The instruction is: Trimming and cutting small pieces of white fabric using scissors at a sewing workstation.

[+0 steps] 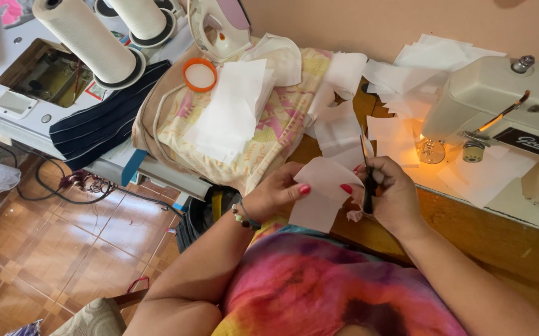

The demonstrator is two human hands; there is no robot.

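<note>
My left hand [275, 193] pinches a small white fabric piece [320, 194] by its left edge, thumb on top. My right hand [392, 194] is closed around black scissors [366, 167], whose blades point up and away at the piece's right edge. Both hands hover over the wooden table edge [468, 230], just in front of my lap. A cream sewing machine [500, 93] with its lamp lit stands to the right of my hands.
Loose white fabric pieces [400, 134] lie scattered by the machine. A stack of white pieces [232, 112] sits on patterned cloth [275, 134], with an orange-rimmed lid [200, 74], an iron [219, 28], two thread cones [85, 38], and dark striped fabric [104, 121] to the left.
</note>
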